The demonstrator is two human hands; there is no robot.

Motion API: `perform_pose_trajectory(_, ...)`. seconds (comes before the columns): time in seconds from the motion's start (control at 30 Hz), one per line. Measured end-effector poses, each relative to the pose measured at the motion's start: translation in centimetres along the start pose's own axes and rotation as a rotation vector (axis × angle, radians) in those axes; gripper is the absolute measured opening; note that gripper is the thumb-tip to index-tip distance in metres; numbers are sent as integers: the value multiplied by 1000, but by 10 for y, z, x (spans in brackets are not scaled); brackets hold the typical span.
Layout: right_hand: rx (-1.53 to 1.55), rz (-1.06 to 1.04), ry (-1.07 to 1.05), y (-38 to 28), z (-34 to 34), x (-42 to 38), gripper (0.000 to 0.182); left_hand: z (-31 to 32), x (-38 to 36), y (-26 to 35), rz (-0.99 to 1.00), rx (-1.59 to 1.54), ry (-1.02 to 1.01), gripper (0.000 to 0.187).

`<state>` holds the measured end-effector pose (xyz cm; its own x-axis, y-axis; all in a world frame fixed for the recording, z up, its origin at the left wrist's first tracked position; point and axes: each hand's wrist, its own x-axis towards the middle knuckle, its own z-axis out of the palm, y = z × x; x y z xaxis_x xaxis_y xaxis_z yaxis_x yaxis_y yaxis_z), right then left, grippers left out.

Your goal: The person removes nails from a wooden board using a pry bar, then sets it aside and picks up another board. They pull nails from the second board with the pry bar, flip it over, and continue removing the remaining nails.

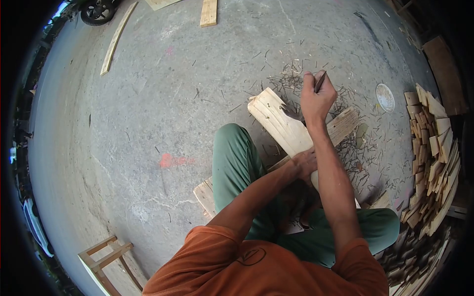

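Note:
A pale wooden plank [276, 118] lies slanted across another board [345, 123] on the concrete floor, in front of my knees. My left hand [302, 162] presses down on the plank near its middle. My right hand [317, 96] is closed around a dark metal tool [320, 81] whose clawed head [291, 113] rests on the plank's top face near its far end. Many pulled nails [291, 79] are scattered on the floor around the plank's far end.
A heap of short wood offcuts [434, 158] is piled at the right. A round white lid [385, 97] lies beyond it. Loose boards [116, 39] [209, 12] lie far ahead, a wheel [97, 11] top left, a wooden frame [106, 259] bottom left.

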<state>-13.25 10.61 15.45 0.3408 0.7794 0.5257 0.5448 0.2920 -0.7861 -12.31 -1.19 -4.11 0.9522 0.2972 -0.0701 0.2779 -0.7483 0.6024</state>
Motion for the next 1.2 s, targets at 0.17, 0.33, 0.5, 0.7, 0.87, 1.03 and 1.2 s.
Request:
perform_pose_trajectory(0.17, 5, -5, -58, -6, -1, 0, 29, 41, 17, -18, 109, -69, 215, 127)
perform_pose_trajectory(0.33, 102, 2, 11, -1, 5, -7, 36, 58, 18, -22, 66, 48, 379, 127)
perform_pose_trajectory(0.5, 1070, 734, 548, 146, -103, -30, 21, -6, 2, 9, 69, 233, 146, 120)
perform_pose_trajectory(0.7, 828, 595, 436, 86, -85, 2, 29, -5, 4, 11, 94, 221, 157, 115)
perform_pose_trajectory(0.87, 971, 741, 623, 131, -104, -11, 33, 5, 6, 9, 93, 304, 218, 113)
perform_pose_trajectory(1.03, 911, 761, 619, 135, -118, -50, 34, -6, 0, 14, 114, 116, 251, 115)
perform_pose_trajectory(1.2, 848, 1018, 1092, 202, -117, -48, 28, -32, 5, 6, 51, 275, 150, 111)
